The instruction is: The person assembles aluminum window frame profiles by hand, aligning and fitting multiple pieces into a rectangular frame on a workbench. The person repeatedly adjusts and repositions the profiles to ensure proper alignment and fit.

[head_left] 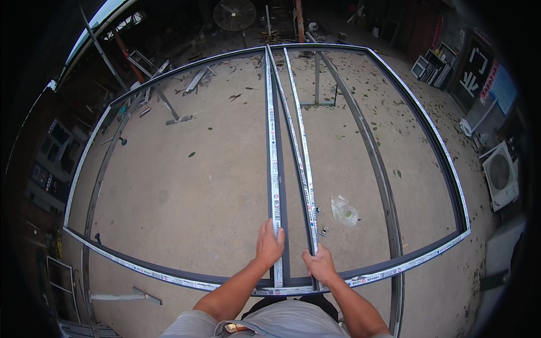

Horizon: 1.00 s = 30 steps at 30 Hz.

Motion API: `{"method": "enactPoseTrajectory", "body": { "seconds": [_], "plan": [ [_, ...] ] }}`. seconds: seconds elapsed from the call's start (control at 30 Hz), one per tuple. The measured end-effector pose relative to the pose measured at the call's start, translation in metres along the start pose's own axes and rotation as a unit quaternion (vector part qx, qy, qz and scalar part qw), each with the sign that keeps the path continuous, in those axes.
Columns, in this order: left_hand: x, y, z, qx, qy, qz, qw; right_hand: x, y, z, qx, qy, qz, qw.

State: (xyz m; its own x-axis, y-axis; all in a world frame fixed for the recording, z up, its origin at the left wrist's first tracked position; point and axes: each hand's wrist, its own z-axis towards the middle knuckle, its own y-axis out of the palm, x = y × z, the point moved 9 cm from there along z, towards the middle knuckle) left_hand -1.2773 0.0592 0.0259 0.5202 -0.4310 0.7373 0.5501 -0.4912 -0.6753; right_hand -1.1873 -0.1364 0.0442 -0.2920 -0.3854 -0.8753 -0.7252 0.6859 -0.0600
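Note:
A large rectangular window frame of dark metal, its faces covered with white printed film, lies level in front of me. A fixed crossbar runs through it from the near side to the far side. My left hand is wrapped over this crossbar close to its near end. To the right, my right hand grips the near end of a long film-covered strip, thumb on top. The strip slants slightly away from the crossbar, and its far end lies by the frame's far edge. My right fingers' undersides are hidden.
Steel support rails pass beneath the frame. A clear plastic sheet and small metal parts lie on the concrete floor. An air-conditioner unit stands at right, a round fan at the back. Scattered leaves dot the floor.

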Motion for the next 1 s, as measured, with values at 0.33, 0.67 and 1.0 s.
{"method": "enactPoseTrajectory", "body": {
  "seconds": [0.33,0.67,1.0],
  "plan": [
    [0.000,0.004,-0.001,0.006,0.008,0.009,1.000,0.009,0.007,-0.001,0.006,0.003,0.020,1.000],
    [0.001,0.003,0.000,0.004,0.002,0.019,1.000,0.016,0.009,0.005,0.009,0.008,0.012,1.000],
    [0.005,0.001,0.001,0.004,0.017,0.012,1.000,0.009,0.018,0.022,0.015,0.005,-0.014,1.000]
  ]
}}
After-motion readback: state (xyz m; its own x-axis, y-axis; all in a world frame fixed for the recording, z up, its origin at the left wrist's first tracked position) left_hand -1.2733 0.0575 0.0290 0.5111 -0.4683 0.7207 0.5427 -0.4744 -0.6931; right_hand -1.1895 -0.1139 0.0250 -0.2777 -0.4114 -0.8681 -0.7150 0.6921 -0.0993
